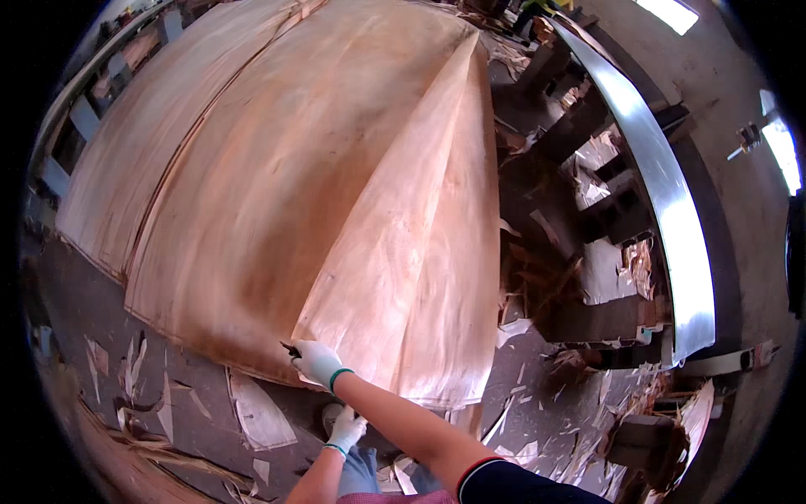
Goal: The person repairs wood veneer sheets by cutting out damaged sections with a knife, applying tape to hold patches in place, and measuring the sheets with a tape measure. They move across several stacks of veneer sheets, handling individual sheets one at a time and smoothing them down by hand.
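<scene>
Large thin wooden veneer sheets [235, 185] lie stacked ahead of me, with a long tapering piece [378, 269] on the right part. My right hand [317, 363], in a white glove with a green cuff, grips a small dark tool [291, 349] at this piece's lower left corner. Lower down, below the stack's near edge, my left hand [346, 433], also gloved, has its fingers closed; what they hold is hidden or too small to make out.
A long shiny metal strip [646, 176] runs along the right above dark blocks [604, 319]. Veneer scraps [252, 407] litter the dark floor [80, 302]. A railing-like frame [84, 118] lines the far left. Another person [531, 15] is at the top, beyond the stack.
</scene>
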{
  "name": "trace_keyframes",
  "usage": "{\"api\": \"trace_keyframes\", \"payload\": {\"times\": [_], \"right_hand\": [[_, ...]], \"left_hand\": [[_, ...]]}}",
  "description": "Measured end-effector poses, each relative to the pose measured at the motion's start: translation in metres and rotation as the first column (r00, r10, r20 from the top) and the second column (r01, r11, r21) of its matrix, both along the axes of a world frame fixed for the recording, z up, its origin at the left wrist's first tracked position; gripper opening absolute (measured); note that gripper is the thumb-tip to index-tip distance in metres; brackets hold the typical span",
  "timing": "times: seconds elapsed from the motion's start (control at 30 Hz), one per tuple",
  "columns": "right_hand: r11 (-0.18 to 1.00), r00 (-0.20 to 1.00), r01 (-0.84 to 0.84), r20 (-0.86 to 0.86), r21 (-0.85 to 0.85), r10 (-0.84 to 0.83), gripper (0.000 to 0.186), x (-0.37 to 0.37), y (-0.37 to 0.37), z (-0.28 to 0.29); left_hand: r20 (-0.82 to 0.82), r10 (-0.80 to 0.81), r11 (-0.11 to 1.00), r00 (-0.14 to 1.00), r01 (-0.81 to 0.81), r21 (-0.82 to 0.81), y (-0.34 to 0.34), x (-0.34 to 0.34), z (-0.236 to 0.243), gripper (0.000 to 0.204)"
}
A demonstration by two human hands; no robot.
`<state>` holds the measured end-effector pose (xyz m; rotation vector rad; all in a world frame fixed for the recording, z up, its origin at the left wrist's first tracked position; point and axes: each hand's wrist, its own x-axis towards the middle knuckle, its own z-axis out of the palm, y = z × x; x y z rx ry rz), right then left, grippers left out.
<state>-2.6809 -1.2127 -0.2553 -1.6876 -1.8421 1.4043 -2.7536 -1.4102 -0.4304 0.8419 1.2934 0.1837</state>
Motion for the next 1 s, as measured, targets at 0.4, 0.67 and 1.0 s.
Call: {"api": "trace_keyframes", "payload": {"times": [0.4,0.67,1.0], "right_hand": [[0.975,0.966,-0.099,0.217,-0.201,0.142,0.044,-0.009,-0.009,-0.067],[0.766,0.78,0.583,-0.077,-0.271,-0.621,0.032,0.021,-0.046,0.017],[0.607,0.605,0.788,-0.055,-0.107,-0.795,0.023,0.061,-0.089,0.06]], "left_hand": [[-0.074,-0.133,0.864,0.988,0.152,0.479,0.009,0.005,0.106,0.025],[-0.191,0.026,0.953,0.981,0.033,0.301,0.047,-0.067,0.067,0.033],[0.534,0.012,0.98,0.845,0.096,-0.174,0.031,-0.013,0.257,0.035]]}}
